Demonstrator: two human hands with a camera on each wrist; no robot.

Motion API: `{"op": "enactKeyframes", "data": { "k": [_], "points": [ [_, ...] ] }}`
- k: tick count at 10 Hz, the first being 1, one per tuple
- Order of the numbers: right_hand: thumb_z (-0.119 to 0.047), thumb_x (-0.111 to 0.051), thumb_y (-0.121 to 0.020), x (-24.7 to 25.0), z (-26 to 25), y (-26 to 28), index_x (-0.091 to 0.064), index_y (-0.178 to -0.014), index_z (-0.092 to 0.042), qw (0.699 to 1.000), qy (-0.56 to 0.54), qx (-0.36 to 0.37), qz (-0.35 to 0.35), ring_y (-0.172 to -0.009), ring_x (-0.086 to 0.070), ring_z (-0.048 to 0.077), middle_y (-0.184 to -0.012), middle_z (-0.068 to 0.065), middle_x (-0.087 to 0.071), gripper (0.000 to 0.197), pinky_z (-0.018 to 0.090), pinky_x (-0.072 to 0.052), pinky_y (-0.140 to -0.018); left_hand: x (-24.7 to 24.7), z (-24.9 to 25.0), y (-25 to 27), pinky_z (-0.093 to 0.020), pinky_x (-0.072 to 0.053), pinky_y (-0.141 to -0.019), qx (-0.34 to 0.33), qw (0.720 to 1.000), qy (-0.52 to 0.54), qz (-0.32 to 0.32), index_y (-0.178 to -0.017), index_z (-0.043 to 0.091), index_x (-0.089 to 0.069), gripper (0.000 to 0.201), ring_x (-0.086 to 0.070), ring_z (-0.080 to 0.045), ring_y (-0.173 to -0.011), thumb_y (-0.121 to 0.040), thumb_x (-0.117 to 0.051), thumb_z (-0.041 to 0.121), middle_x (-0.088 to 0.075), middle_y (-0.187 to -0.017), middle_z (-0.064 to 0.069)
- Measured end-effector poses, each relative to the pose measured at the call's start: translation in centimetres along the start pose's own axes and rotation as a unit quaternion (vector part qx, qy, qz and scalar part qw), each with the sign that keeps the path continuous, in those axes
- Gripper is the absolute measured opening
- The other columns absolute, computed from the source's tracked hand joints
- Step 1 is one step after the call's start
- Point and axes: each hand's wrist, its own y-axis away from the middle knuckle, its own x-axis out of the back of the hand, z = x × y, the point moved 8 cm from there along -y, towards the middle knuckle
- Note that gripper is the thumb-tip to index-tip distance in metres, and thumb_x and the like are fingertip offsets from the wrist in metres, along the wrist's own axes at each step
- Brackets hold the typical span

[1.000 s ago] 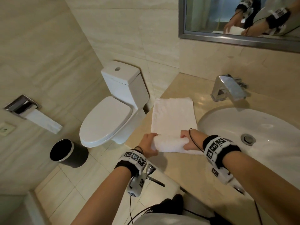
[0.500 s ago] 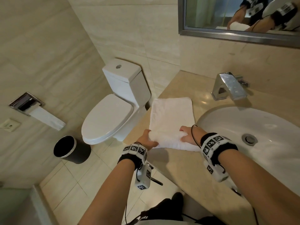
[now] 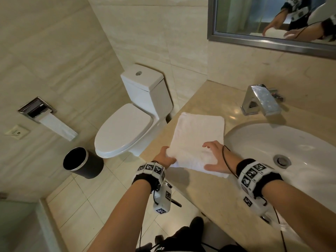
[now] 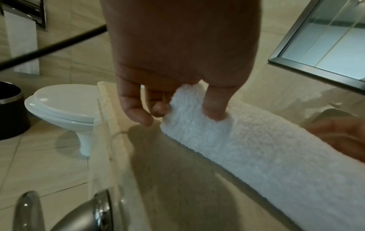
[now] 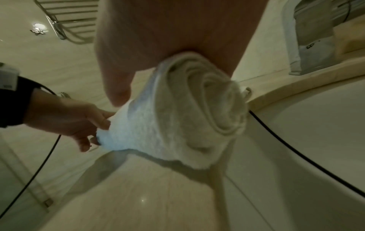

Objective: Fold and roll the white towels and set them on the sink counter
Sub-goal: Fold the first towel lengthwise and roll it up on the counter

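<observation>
Both hands work a white towel (image 3: 197, 140) on the beige desk (image 3: 200, 197): the left hand (image 3: 164, 158) pinches the rolled end, the right hand (image 3: 215, 157) spreads over the roll. Beyond lie the flat remainder, basin (image 3: 291, 142) and faucet (image 3: 261, 100).

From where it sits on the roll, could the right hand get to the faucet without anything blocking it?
Probably yes. The right hand rests on the towel, and only bare counter lies between it and the faucet. It would have to let go of the roll, which the left hand also holds.
</observation>
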Motion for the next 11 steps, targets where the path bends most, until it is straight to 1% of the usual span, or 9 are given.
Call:
{"op": "enactKeyframes", "data": {
  "k": [1,3,4,6,7,8,9,10,11],
  "points": [
    [-0.034,-0.072,-0.069,-0.4,1.4,1.3,-0.029,-0.135,-0.024,0.999,0.039,-0.007,-0.016,-0.117,-0.041,0.019,-0.136,0.001,-0.027,0.08,0.025,-0.039,-0.092,0.0,0.0,-0.3,-0.035,-0.044,-0.084,0.009,0.999,0.032,-0.007,-0.142,0.021,-0.023,0.064,-0.051,-0.026,-0.095,-0.088,-0.057,0.02,-0.053,-0.123,-0.016],
    [-0.026,-0.063,-0.051,-0.1,3.4,1.9,-0.033,-0.129,-0.008,0.982,-0.155,-0.096,0.046,-0.112,-0.04,0.023,-0.117,0.005,-0.032,0.085,0.025,-0.038,-0.087,0.1,0.3,-0.8,-0.04,-0.041,-0.099,0.026,0.992,0.124,-0.01,-0.14,0.013,-0.027,0.06,-0.048,-0.034,-0.118,-0.088,-0.057,0.01,-0.048,-0.131,-0.019],
    [-0.013,-0.069,-0.062,-0.1,5.9,2.3,-0.029,-0.134,-0.004,0.932,-0.27,-0.201,0.137,-0.117,-0.043,0.029,-0.13,0.016,-0.039,0.083,0.026,-0.038,-0.086,0.2,0.7,-1.0,-0.045,-0.037,-0.106,0.02,0.977,0.214,-0.001,-0.139,0.007,-0.033,0.064,-0.044,-0.036,-0.125,-0.082,-0.062,0.014,-0.044,-0.137,-0.02],
    [-0.002,-0.053,-0.085,-1.0,7.8,3.2,-0.019,-0.142,0.004,0.791,-0.444,-0.374,0.195,-0.129,-0.039,0.035,-0.144,0.022,-0.031,0.067,0.041,-0.036,-0.106,-0.2,0.2,-1.8,-0.048,-0.035,-0.109,0.029,0.95,0.31,-0.025,-0.133,0.002,-0.044,0.051,-0.049,-0.03,-0.121,-0.091,-0.047,0.03,-0.046,-0.138,-0.019],
    [-0.009,-0.058,-0.084,-1.1,8.2,3.5,-0.032,-0.135,0.011,0.754,-0.45,-0.416,0.237,-0.123,-0.047,0.037,-0.138,0.023,-0.043,0.061,0.04,-0.048,-0.093,-0.6,-0.3,-2.1,-0.045,-0.037,-0.105,0.045,0.937,0.346,-0.027,-0.114,0.007,-0.052,0.028,-0.047,-0.024,-0.104,-0.094,-0.041,0.024,-0.051,-0.119,-0.019],
    [-0.013,-0.058,-0.085,-1.1,7.8,3.6,-0.05,-0.124,0.012,0.797,-0.37,-0.43,0.209,-0.112,-0.057,0.035,-0.123,0.022,-0.058,0.047,0.032,-0.048,-0.079,-1.5,-0.1,-2.2,-0.048,-0.034,-0.108,0.02,0.938,0.342,-0.05,-0.102,0.013,-0.052,0.026,-0.049,-0.025,-0.11,-0.09,-0.039,0.032,-0.051,-0.115,-0.014],
    [-0.015,-0.061,-0.083,0.3,6.8,3.5,-0.062,-0.105,0.01,0.862,-0.255,-0.398,0.185,-0.099,-0.061,0.034,-0.104,0.023,-0.065,0.033,0.026,-0.039,-0.069,-1.7,0.2,-1.3,-0.044,-0.034,-0.108,0.012,0.921,0.383,-0.063,-0.114,0.007,-0.052,0.031,-0.049,-0.027,-0.117,-0.097,-0.032,0.025,-0.053,-0.117,-0.015],
    [-0.012,-0.061,-0.08,1.5,6.3,3.0,-0.057,-0.067,-0.002,0.91,-0.156,-0.354,0.15,-0.076,-0.057,0.029,-0.069,0.012,-0.06,0.017,0.024,-0.033,-0.052,-1.4,0.3,-0.9,-0.04,-0.032,-0.111,0.023,0.912,0.403,-0.069,-0.133,0.003,-0.044,0.042,-0.048,-0.025,-0.124,-0.101,-0.028,0.026,-0.053,-0.127,-0.011],
    [-0.006,-0.056,-0.081,2.3,6.0,2.9,-0.057,-0.075,0.003,0.934,-0.12,-0.3,0.154,-0.077,-0.057,0.031,-0.079,0.018,-0.063,0.011,0.025,-0.033,-0.06,-0.8,0.8,-0.7,-0.036,-0.032,-0.11,0.014,0.907,0.416,-0.068,-0.134,0.002,-0.044,0.044,-0.048,-0.023,-0.122,-0.102,-0.026,0.027,-0.053,-0.126,-0.007]
  ]
}}
